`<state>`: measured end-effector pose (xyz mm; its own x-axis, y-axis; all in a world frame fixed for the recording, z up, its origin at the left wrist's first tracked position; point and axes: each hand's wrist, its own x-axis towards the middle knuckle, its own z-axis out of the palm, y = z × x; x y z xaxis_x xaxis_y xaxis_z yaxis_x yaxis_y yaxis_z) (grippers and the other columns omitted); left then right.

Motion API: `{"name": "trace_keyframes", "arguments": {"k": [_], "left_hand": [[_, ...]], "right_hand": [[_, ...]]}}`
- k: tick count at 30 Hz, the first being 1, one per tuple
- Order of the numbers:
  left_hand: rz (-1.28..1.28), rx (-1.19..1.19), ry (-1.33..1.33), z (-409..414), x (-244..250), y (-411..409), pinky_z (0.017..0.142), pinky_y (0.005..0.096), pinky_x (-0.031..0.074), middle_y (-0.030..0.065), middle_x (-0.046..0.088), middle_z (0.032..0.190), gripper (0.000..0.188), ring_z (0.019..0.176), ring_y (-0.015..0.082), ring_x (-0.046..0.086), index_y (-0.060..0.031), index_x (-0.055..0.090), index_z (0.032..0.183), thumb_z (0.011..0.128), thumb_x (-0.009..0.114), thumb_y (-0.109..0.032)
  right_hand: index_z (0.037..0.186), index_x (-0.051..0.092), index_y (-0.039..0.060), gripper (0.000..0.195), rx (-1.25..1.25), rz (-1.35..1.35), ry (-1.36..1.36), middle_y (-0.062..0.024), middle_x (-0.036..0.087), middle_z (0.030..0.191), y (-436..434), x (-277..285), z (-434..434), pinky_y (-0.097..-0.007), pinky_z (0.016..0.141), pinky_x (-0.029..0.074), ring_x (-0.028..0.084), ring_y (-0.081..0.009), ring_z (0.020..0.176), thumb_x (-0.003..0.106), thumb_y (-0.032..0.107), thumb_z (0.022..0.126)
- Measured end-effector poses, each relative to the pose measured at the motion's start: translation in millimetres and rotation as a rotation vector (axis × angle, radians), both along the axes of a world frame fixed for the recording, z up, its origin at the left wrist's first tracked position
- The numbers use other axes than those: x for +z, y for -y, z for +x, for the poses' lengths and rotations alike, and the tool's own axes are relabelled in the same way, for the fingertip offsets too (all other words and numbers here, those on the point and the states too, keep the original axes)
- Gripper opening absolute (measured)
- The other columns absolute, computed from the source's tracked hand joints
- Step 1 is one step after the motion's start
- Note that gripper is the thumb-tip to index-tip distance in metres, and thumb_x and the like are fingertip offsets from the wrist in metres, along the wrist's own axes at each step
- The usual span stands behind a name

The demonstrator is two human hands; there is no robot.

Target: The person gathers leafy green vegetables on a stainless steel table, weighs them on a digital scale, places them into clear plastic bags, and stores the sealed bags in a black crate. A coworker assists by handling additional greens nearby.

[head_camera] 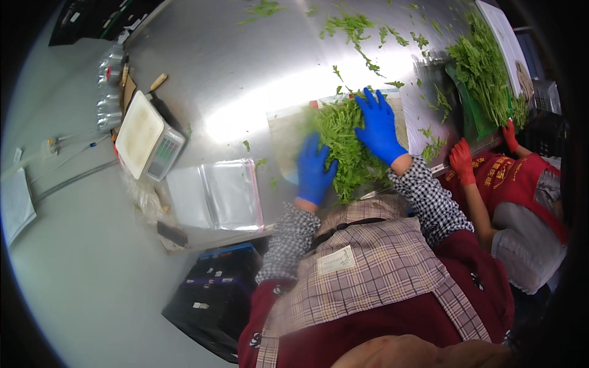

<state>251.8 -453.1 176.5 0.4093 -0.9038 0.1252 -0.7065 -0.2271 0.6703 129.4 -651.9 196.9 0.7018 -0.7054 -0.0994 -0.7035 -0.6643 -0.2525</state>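
A pile of leafy greens (345, 147) lies before me near the edge of a stainless steel table (221, 69), partly over a flat sheet with a printed edge (287, 138). My left hand (316, 170), in a blue glove and slightly blurred, is at the pile's left side with thumb and fingers apart. At the upper right of the pile my right hand (379, 126), also blue-gloved, rests with its fingers spread against the leaves. Neither hand is closed around anything. Part of the sheet is hidden under the greens.
A digital scale (140, 133), a wooden-handled tool (159, 82) and clear plastic bags (230, 193) lie to the left. Loose leaves (352, 27) are scattered at the back. At right, a co-worker's red-gloved hands (462, 161) are near long-stemmed greens (483, 73). Black crates (211, 294) stand below the table.
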Motion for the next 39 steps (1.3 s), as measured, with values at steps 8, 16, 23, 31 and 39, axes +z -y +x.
{"name": "trace_keyframes", "arguments": {"k": [8,16,23,31,39], "left_hand": [[-0.078,0.141,-0.116,6,-22,-7,0.116,0.0513,0.033,0.021,0.044,0.151,0.045,0.141,0.0415,0.038,-0.0031,0.065,0.122,0.08,0.077,-0.015],[-0.111,0.216,-0.149,13,0,-9,0.116,0.0484,0.034,0.0188,0.046,0.15,0.036,0.14,0.0406,0.04,-0.0073,0.069,0.12,0.085,0.069,-0.014],[-0.225,0.361,-0.322,11,-4,-13,0.115,0.0485,0.036,0.0185,0.055,0.142,0.034,0.137,0.0368,0.046,-0.0081,0.07,0.118,0.085,0.072,-0.013],[-0.123,0.218,-0.09,-5,29,28,0.113,0.0505,0.036,0.0212,0.055,0.141,0.035,0.134,0.0395,0.047,-0.0028,0.07,0.115,0.082,0.075,-0.013],[0.021,0.036,0.1,-24,5,101,0.113,0.0552,0.032,0.021,0.049,0.146,0.022,0.139,0.0443,0.037,-0.003,0.073,0.096,0.079,0.077,-0.016]], "right_hand": [[0.153,0.035,0.0112,0.095,0.036,0.104,0.02,-0.0139,0.033,0.159,30,8,-36,-0.0484,0.116,0.034,0.03,-0.04,0.146,0.085,0.021,0.073],[0.152,0.037,0.0115,0.082,-0.026,0.204,0.187,-0.0167,0.038,0.156,28,-9,-56,-0.0463,0.117,0.035,0.033,-0.0388,0.145,0.079,0.019,0.081],[0.141,0.052,0.0138,0.061,-0.044,0.171,0.37,-0.0134,0.043,0.153,28,3,-41,-0.0454,0.117,0.035,0.034,-0.0369,0.145,0.074,0.014,0.084],[0.137,0.054,0.0136,0.066,0.019,0.023,0.135,-0.0121,0.041,0.155,1,17,-17,-0.048,0.115,0.036,0.034,-0.0399,0.144,0.081,0.015,0.076],[0.139,0.052,0.0127,0.07,-0.064,0.066,0.289,-0.0137,0.041,0.154,11,-9,-43,-0.0499,0.113,0.038,0.035,-0.0417,0.143,0.081,0.012,0.075]]}}
